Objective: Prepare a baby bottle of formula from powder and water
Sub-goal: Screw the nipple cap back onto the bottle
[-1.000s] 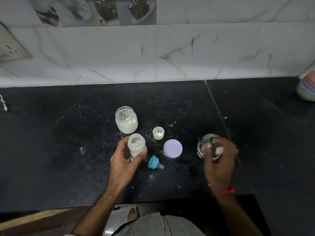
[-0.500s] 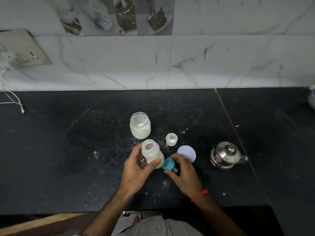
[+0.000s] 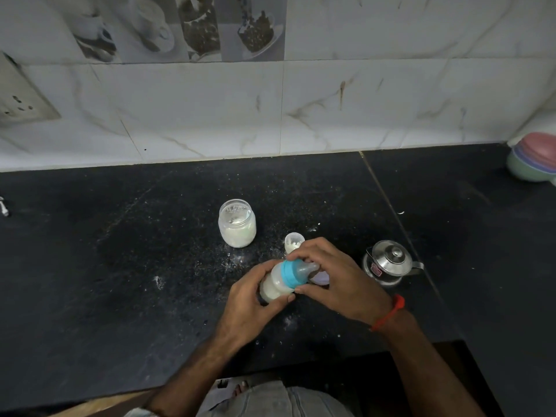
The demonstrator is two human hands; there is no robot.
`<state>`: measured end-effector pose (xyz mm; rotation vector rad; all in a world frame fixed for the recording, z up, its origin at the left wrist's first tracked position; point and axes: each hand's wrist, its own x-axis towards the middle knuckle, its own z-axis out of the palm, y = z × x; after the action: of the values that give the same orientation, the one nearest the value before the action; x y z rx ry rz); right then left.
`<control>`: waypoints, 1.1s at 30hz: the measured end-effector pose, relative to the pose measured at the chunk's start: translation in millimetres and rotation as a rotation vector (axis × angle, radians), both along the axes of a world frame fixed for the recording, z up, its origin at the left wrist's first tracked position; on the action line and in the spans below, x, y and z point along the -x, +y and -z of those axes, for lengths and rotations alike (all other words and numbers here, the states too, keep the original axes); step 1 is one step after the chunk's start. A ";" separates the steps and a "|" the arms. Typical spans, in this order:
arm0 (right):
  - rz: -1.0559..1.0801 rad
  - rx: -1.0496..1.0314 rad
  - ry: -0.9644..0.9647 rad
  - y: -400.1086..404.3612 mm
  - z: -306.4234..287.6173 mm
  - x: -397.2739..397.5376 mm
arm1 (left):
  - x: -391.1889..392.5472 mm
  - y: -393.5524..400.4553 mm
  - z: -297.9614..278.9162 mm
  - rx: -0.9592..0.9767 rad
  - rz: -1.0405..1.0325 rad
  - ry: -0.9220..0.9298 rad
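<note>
A small baby bottle [image 3: 275, 285] with white liquid inside tilts to the right above the black counter [image 3: 120, 266]. My left hand [image 3: 249, 302] grips its body. A blue teat cap [image 3: 293, 272] sits on the bottle's neck, and my right hand [image 3: 334, 278] wraps its fingers around that cap. Behind the hands stands an open glass jar of white powder [image 3: 237, 222]. A small white cup [image 3: 293, 240] peeks out just above my right fingers. The steel kettle [image 3: 389, 261] rests to the right of my right hand.
A lilac lid [image 3: 320, 278] lies mostly hidden under my right hand. Spilled powder dots the counter around the jar. Stacked coloured bowls [image 3: 532, 161] sit at the far right by the tiled wall. A wall socket [image 3: 18, 100] is at the left.
My right hand left the kettle, picked the blue teat cap off the counter and brought it onto the bottle's neck. My left hand lifted and tilted the bottle.
</note>
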<state>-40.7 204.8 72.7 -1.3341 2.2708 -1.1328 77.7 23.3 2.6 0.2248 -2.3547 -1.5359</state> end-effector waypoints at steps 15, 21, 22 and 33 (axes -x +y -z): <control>-0.109 -0.138 0.032 24.8 -18.5 17.2 | 7.0 16.1 0.5 0.022 0.163 -0.045; -0.091 -0.140 -0.032 39.4 -20.7 25.5 | 10.1 28.2 -3.4 -0.055 0.214 -0.042; -0.085 -0.126 -0.049 41.8 -20.7 25.6 | 10.9 30.7 -4.1 -0.083 0.208 -0.038; 0.291 -0.211 0.356 49.9 -26.4 22.9 | 31.5 49.1 -25.5 -0.185 0.163 0.015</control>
<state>-63.6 254.7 99.1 -1.2305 2.8238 -0.7465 46.2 72.3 28.1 0.0645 -2.2680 -1.8272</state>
